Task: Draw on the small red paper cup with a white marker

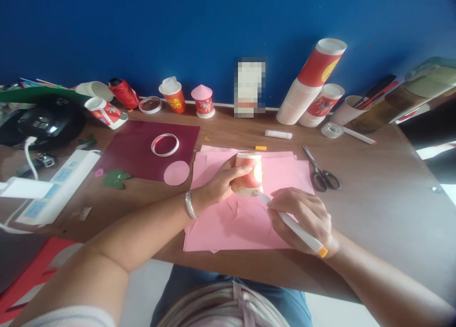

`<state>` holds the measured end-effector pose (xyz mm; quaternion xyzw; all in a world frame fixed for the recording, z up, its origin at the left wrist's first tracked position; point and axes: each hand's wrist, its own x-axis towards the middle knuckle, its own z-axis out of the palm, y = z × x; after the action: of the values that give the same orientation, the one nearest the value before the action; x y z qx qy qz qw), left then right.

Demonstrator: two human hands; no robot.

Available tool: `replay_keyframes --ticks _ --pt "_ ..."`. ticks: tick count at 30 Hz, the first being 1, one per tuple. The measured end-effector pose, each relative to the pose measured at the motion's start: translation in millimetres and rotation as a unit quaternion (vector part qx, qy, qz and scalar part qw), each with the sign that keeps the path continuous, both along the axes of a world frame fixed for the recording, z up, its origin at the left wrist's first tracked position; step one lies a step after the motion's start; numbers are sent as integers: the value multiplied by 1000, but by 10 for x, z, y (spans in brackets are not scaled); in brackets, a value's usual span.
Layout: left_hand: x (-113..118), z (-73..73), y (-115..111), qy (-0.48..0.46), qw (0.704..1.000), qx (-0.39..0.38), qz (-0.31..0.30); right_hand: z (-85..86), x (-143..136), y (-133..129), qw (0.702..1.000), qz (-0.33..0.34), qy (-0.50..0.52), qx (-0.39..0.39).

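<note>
My left hand [228, 180] is wrapped round a red and white paper cup [247, 179] and holds it above the pink paper sheets [245, 222]. My right hand [302, 218] grips a white marker pen [297, 229] with an orange back end. Its tip meets, or nearly meets, the cup's lower edge; I cannot tell whether they touch. Beyond the cup lies a small orange cap [261, 148]. Scissors [321, 175] rest with open handles right of the paper, and a white glue-stick-like tube [278, 135] lies behind it.
A maroon sheet [142, 156] carries a cut cup ring [165, 145] and a pink paper disc [176, 173]. Along the blue wall stand a pink-roofed cup [203, 101], a tall cup stack [311, 82] and a tape roll [332, 130]. A power strip [59, 187] lies at left.
</note>
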<state>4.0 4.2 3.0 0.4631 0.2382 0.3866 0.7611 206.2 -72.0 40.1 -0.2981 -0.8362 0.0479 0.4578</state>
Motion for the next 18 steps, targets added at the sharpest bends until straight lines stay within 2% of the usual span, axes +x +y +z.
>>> replay_keyframes --ticks 18 --pt "-6 0 -4 0 1000 -6 1 -26 -14 -4 1000 -10 -5 9"
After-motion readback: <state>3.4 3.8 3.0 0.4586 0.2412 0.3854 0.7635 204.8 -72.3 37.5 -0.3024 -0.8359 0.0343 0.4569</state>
